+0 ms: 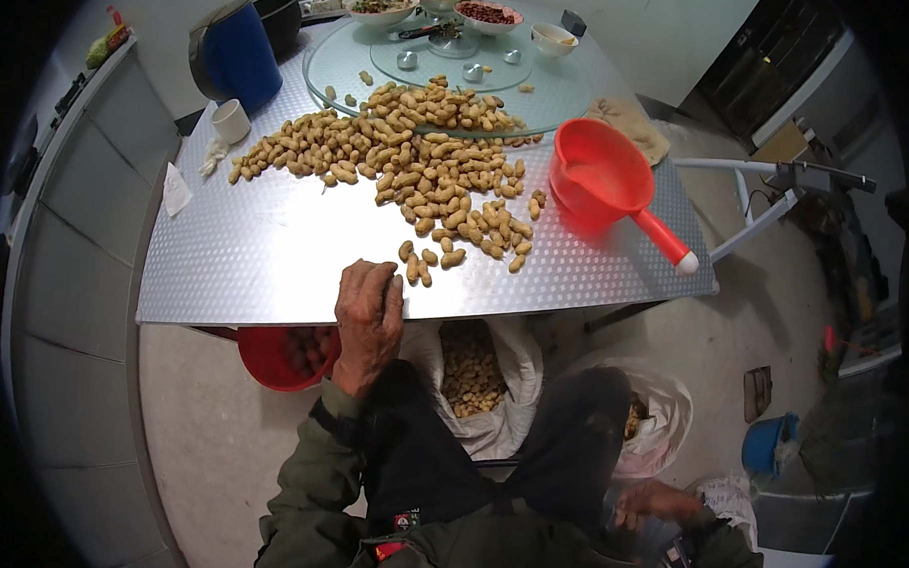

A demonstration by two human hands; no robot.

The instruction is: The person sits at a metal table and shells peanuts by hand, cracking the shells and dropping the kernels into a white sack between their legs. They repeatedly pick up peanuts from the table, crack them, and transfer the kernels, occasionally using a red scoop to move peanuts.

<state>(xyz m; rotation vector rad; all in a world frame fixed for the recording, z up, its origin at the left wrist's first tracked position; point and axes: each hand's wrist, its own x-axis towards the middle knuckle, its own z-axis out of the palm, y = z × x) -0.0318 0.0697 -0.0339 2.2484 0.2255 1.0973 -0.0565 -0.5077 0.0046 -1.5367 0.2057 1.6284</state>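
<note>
resting your left hand point(368, 316) at the table point(260, 262), fingers curled together; cannot tell whether they pinch anything. step, as judged: picking over peanuts point(409, 157) heaped beyond. just right of your fingers, the nearest peanut point(412, 271) lies long axis near-to-far, neither end clearly leading; next pick would call for gripping across it. farther right, your blurred right hand point(657, 503) sits low, grip unclear.

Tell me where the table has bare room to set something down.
Widest patch: front left of the metal table, between the paper scrap, peanut pile and left hand. Another: the near-right strip between the loose peanuts and red dipper handle. Crowded: the middle, under peanuts, and the back of the glass turntable, with bowls.
</note>
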